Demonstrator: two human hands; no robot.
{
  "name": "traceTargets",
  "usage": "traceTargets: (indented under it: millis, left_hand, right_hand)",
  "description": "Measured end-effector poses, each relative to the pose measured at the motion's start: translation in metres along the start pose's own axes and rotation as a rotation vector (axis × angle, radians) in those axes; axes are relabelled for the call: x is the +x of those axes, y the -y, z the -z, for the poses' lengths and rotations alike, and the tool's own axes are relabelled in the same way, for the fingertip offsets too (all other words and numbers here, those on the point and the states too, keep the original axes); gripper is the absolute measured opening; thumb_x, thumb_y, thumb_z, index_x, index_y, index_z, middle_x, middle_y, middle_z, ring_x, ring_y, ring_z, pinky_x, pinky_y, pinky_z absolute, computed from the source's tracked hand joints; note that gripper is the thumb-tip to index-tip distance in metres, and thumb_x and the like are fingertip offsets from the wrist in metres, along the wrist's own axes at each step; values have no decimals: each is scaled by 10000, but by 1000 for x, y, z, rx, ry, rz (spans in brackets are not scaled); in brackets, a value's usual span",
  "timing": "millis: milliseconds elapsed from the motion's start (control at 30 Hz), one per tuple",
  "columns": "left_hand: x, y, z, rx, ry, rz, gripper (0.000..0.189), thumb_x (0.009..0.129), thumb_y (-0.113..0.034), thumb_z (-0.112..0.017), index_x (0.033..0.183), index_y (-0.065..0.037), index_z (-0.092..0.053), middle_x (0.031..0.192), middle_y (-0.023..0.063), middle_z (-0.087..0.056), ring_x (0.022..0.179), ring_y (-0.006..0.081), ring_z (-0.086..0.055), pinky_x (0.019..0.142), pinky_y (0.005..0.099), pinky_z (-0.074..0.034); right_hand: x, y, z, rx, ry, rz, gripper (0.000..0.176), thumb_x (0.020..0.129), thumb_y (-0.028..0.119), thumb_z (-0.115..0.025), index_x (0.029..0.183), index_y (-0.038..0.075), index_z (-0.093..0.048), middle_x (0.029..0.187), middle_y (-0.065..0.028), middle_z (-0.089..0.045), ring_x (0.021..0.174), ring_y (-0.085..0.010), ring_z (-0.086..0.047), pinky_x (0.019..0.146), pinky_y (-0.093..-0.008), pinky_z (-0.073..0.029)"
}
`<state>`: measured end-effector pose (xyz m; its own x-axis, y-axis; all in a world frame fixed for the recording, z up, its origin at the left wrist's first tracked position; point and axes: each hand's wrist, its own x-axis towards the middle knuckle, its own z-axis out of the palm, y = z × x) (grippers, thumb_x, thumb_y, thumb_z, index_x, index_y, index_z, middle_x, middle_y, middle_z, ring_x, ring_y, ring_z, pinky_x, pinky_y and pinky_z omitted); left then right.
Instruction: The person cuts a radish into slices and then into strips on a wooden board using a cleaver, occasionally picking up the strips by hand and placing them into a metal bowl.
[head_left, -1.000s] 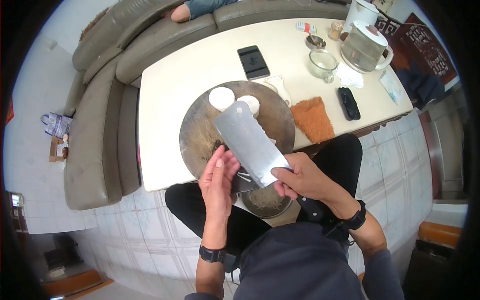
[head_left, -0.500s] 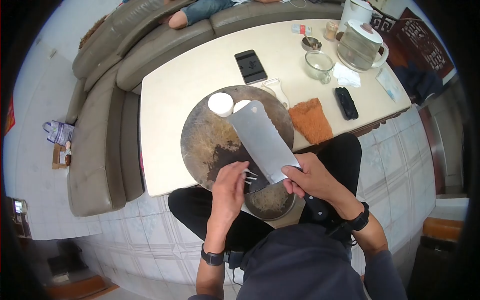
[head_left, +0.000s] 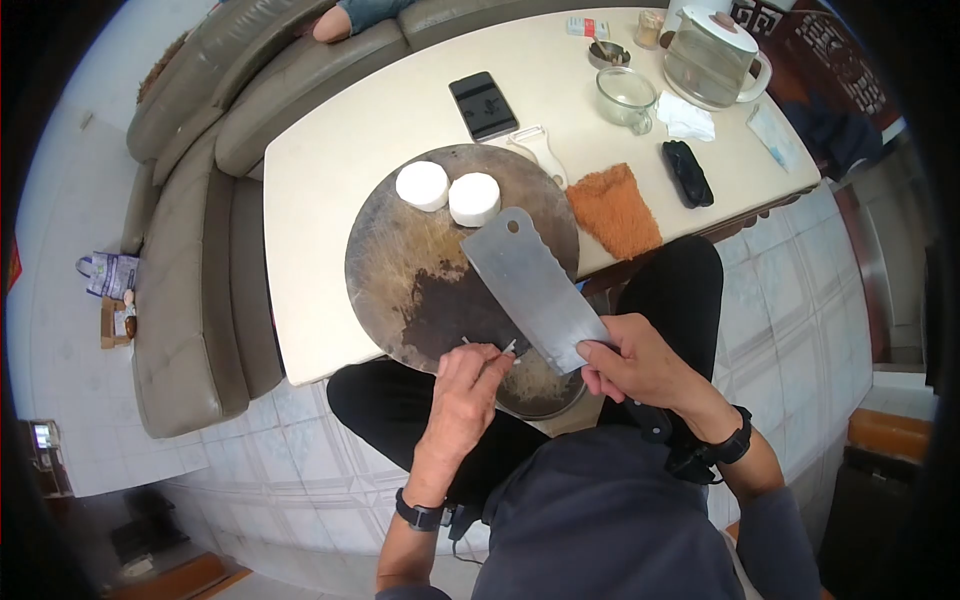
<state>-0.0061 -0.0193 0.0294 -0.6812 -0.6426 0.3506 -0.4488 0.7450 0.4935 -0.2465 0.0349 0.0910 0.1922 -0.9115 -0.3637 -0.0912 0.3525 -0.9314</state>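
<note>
My right hand [head_left: 635, 365] is closed round the handle end of a wide cleaver [head_left: 535, 290], whose blade lies flat-side up over the right part of a round wooden chopping board [head_left: 385, 270]. At the board's near edge, my left hand [head_left: 465, 390] has its fingers pressed together on thin white strips [head_left: 512, 350]. Two white round pieces [head_left: 422, 186] [head_left: 474, 200] sit side by side at the board's far side. Below the board's near edge is a round pan [head_left: 540, 390] with pale shreds in it.
On the cream table [head_left: 350, 130] are a phone [head_left: 483, 106], a white peeler [head_left: 540, 152], an orange cloth [head_left: 615, 212], a black case [head_left: 687, 174], a glass cup [head_left: 625, 98] and a glass kettle [head_left: 708, 62]. A person's knee [head_left: 333, 25] shows on the sofa [head_left: 190, 280].
My left hand has moved down to the board's near edge with the white strips. The cleaver has shifted nearer, uncovering the second white piece. The whole view has shifted slightly.
</note>
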Motion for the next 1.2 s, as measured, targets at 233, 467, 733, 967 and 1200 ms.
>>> traceTargets:
  millis: [233, 467, 733, 967, 1200]
  left_hand:
    - [-15, -19, -25, -52, -80, -58, 375, 662, 78, -671, 1031, 9, -664, 980, 128, -619, 899, 291, -625, 744, 380, -518]
    - [-14, -28, -25, -165, -111, 21, 288, 717, 43, -749, 994, 19, -672, 1006, 140, -638, 923, 303, -646, 779, 374, -541]
    - [5, -6, -3, 136, -277, 254, 236, 762, 87, -671, 995, 51, -679, 1035, 189, -656, 984, 358, -618, 844, 405, -516]
    - [-2, -11, -13, 45, -184, 99, 291, 671, 119, -656, 948, 34, -684, 966, 154, -661, 929, 343, -630, 808, 408, -523]
    - [-17, -38, -37, -206, -28, 114, 253, 754, 122, -639, 976, 3, -660, 979, 142, -656, 918, 328, -655, 771, 378, -541]
  right_hand:
    - [-11, -8, 3, 7, -17, -7, 224, 969, 133, -462, 806, -6, -528, 605, -22, -558, 454, -67, -473, 435, -242, -376]
    - [-18, -12, 6, 28, -56, -19, 222, 972, 131, -472, 815, -16, -525, 607, -25, -561, 458, -71, -475, 434, -242, -377]
    - [-18, -16, 5, 12, -49, 22, 223, 970, 135, -480, 807, -11, -523, 599, -20, -560, 460, -68, -477, 441, -244, -385]
    - [-19, -16, 6, 38, -75, 8, 230, 969, 144, -488, 793, 1, -530, 605, -11, -568, 453, -55, -473, 437, -230, -374]
    - [-22, -21, 5, 40, -76, -17, 239, 980, 148, -473, 817, -18, -530, 603, -22, -560, 453, -70, -478, 432, -243, -387]
